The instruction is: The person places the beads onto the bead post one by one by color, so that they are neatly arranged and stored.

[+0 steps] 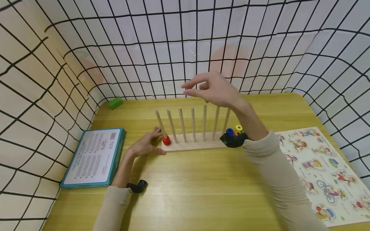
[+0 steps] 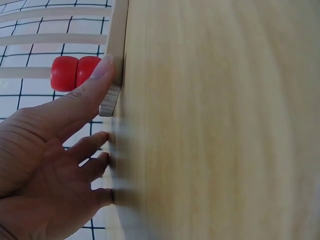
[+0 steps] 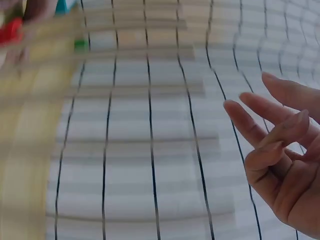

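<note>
Fingers (image 1: 196,80) of the right hand (image 1: 215,88) loosely bent above the peg board (image 1: 199,144), thumb and forefinger a small gap apart, nothing held. Could go wrong through the black wrist camera (image 1: 231,141), seen across the right end of the board: if lowered carelessly, liable to snag a peg (image 1: 204,123) or knock the coloured beads (image 1: 229,131) at that end, partly hidden behind it. Might also slide or tip the board by a bump against the tall pegs, given apparently light bracing at the left end. Around that end, the left hand (image 1: 147,144) with fingers spread wide, thumb touching the near edge just beside the red beads (image 1: 166,140), other fingertips down on the table (image 2: 225,125); no telling about forefinger contact with the far edge. Red beads low on the board's leftmost peg, well apart from the right hand.
</note>
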Available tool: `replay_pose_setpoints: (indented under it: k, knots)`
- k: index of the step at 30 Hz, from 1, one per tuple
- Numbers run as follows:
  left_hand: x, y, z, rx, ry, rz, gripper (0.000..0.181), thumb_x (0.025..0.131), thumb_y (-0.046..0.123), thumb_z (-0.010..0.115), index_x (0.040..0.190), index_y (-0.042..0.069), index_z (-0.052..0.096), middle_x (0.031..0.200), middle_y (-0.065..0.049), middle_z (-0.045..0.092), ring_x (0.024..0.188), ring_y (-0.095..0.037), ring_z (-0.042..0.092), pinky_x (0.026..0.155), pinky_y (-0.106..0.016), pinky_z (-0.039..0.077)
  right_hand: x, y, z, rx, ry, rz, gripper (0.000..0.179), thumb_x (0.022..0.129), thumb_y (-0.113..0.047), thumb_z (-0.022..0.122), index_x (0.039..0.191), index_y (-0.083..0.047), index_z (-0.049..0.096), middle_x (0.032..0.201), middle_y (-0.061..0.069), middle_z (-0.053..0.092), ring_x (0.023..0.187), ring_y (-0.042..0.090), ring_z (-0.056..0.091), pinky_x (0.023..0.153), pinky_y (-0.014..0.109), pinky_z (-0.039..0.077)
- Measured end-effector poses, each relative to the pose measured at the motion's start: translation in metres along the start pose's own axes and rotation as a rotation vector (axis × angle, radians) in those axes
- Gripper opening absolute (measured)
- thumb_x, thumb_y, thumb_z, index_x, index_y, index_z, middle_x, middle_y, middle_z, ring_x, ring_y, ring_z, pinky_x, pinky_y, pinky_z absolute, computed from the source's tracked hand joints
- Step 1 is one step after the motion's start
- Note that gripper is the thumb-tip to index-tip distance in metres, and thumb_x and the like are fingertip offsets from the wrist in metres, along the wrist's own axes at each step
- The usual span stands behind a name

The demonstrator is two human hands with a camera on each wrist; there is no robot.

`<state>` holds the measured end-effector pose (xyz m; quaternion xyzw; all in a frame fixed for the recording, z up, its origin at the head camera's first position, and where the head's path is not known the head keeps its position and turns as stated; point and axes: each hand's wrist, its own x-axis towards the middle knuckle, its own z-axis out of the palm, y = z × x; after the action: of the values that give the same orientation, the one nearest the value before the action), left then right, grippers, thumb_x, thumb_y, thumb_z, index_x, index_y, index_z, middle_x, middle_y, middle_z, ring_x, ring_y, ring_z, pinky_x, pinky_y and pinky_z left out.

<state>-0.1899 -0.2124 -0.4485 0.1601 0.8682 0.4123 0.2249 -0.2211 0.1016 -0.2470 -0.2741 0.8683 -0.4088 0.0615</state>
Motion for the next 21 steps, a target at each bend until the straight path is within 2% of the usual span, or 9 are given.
replay_pose_setpoints:
  k: [2, 5, 8, 11, 14, 21]
  knots:
    - [-0.001, 0.0, -0.001, -0.003, 0.003, 0.0, 0.088, 0.084, 0.013, 0.086, 0.159, 0.007, 0.04, 0.174, -0.016, 0.007, 0.163, -0.034, -0.008, 0.128, -0.065, -0.01, -0.015, 0.016, -0.015, 0.002, 0.078, 0.036, 0.029, 0.1, -0.036, 0.069, 0.124, -0.021, 0.076, 0.135, 0.001, 0.07, 0.054, 0.013, 0.043, 0.048, 0.025, 0.038]
    - [-0.002, 0.0, -0.001, -0.009, 0.005, 0.003, 0.088, 0.084, 0.012, 0.086, 0.158, 0.005, 0.04, 0.174, -0.018, 0.007, 0.163, -0.036, -0.008, 0.127, -0.068, -0.01, -0.037, 0.043, -0.033, -0.01, 0.155, 0.103, 0.031, 0.1, -0.037, 0.069, 0.125, -0.019, 0.076, 0.135, 0.005, 0.07, 0.055, 0.011, 0.044, 0.051, 0.024, 0.04]
    - [-0.003, 0.0, -0.002, -0.016, 0.005, 0.0, 0.088, 0.084, 0.012, 0.086, 0.158, 0.005, 0.04, 0.174, -0.018, 0.007, 0.162, -0.037, -0.009, 0.125, -0.07, -0.01, -0.056, 0.073, -0.044, -0.031, 0.173, 0.168, 0.034, 0.1, -0.037, 0.068, 0.127, -0.016, 0.074, 0.137, 0.008, 0.068, 0.057, 0.015, 0.048, 0.056, 0.025, 0.044]
    - [-0.003, 0.001, -0.001, -0.023, 0.006, -0.002, 0.088, 0.084, 0.012, 0.086, 0.159, 0.005, 0.04, 0.174, -0.017, 0.007, 0.162, -0.037, -0.009, 0.125, -0.071, -0.01, -0.072, 0.105, -0.049, -0.072, 0.146, 0.227, 0.038, 0.101, -0.038, 0.068, 0.13, -0.014, 0.072, 0.14, 0.012, 0.066, 0.06, 0.016, 0.054, 0.058, 0.025, 0.046]
    - [-0.002, 0.001, -0.001, -0.025, 0.006, -0.004, 0.089, 0.084, 0.012, 0.086, 0.159, 0.005, 0.039, 0.175, -0.017, 0.007, 0.162, -0.037, -0.01, 0.125, -0.071, -0.01, -0.083, 0.137, -0.047, -0.07, 0.099, 0.262, 0.039, 0.101, -0.033, 0.068, 0.133, -0.011, 0.071, 0.139, 0.016, 0.067, 0.06, 0.016, 0.058, 0.059, 0.026, 0.048]
    - [-0.002, 0.003, -0.001, -0.019, 0.005, -0.001, 0.088, 0.084, 0.011, 0.086, 0.158, 0.005, 0.04, 0.175, -0.016, 0.007, 0.162, -0.036, -0.009, 0.125, -0.071, -0.01, -0.097, 0.198, -0.03, -0.015, -0.039, 0.305, 0.04, 0.103, -0.019, 0.066, 0.139, -0.002, 0.064, 0.136, 0.027, 0.066, 0.065, 0.017, 0.061, 0.063, 0.029, 0.052]
